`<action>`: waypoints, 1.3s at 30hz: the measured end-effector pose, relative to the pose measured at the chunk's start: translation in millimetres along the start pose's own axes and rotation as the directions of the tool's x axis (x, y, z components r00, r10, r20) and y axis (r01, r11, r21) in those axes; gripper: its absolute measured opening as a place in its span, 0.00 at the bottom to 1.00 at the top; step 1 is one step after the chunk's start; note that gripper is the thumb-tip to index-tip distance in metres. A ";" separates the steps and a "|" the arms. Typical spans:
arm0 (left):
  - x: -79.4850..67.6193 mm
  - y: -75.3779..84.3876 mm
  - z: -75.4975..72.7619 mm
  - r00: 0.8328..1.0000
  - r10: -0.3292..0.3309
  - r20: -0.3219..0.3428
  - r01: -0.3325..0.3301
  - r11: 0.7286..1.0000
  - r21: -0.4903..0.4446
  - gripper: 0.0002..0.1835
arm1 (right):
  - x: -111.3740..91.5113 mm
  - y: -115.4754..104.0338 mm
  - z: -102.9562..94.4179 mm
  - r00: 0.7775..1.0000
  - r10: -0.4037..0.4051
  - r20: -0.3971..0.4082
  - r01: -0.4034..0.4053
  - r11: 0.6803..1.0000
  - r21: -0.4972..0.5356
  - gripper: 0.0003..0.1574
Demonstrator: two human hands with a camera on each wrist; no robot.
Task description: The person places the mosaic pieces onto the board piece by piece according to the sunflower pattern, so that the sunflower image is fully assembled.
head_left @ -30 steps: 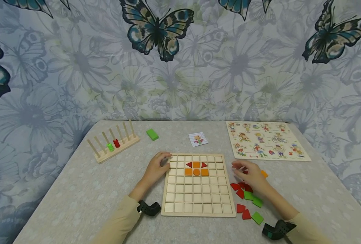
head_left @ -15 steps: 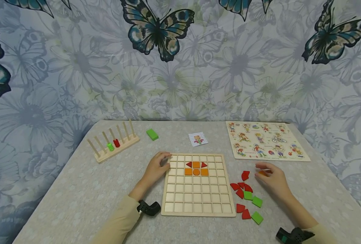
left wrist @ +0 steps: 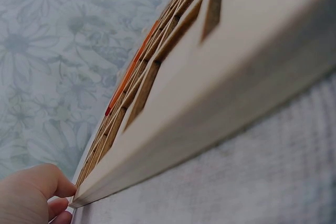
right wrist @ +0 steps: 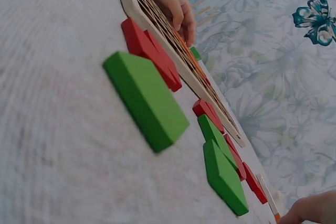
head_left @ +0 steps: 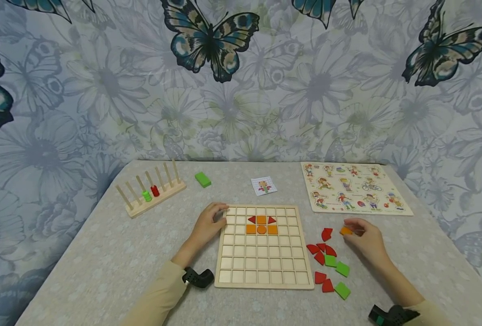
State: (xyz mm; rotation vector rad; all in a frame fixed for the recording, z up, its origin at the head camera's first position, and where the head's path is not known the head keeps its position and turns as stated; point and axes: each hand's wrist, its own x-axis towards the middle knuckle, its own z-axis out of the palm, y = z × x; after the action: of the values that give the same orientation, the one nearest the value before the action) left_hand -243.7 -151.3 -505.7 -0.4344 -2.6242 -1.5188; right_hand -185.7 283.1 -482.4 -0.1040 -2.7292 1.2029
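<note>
Flat orange tile (head_left: 345, 231): probably light, stiff, best edge-held. Your right hand (head_left: 367, 238) pinches it; left hand (head_left: 206, 225) grips pale wooden grid board (head_left: 263, 265).

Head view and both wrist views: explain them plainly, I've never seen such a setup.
No machine here: a person works bare-handed. The widest picture comes from the head; the tilted close-ups come from a black camera on each wrist. The left hand holds a corner of a wooden grid board; the right hand pinches an orange tile. Beside the board lie red pieces and green square tiles; farther back are a peg stand, a pattern card and a picture board.
</note>
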 end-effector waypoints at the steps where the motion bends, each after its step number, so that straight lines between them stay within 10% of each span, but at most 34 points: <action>1: -0.4 0.0 -0.4 1.000 -0.003 -0.001 0.003 1.000 -0.001 0.19 | 0.4 -1.2 0.9 1.000 -0.006 0.005 0.006 1.000 0.006 0.22; 13: -2.4 -0.7 -2.4 1.000 -0.028 0.008 0.028 1.000 -0.002 0.19 | 2.5 -35.9 33.1 0.975 -0.165 0.148 0.138 0.975 0.177 0.23; 29: 0.6 -0.5 0.3 1.000 -0.018 -0.006 0.018 1.000 0.010 0.19 | -0.4 -97.9 110.3 0.842 -0.398 0.364 0.281 0.900 0.333 0.25; 39: 1.2 0.2 -1.1 1.000 -0.014 -0.001 0.014 1.000 0.000 0.18 | -5.5 -115.8 124.2 0.795 -0.476 0.377 0.346 0.865 0.363 0.23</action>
State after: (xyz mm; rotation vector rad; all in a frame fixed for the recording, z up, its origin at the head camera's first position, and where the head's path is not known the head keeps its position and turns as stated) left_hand -244.9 -151.9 -504.7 -0.4156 -2.6320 -1.5231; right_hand -201.5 113.9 -480.1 0.8806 -2.6695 1.6004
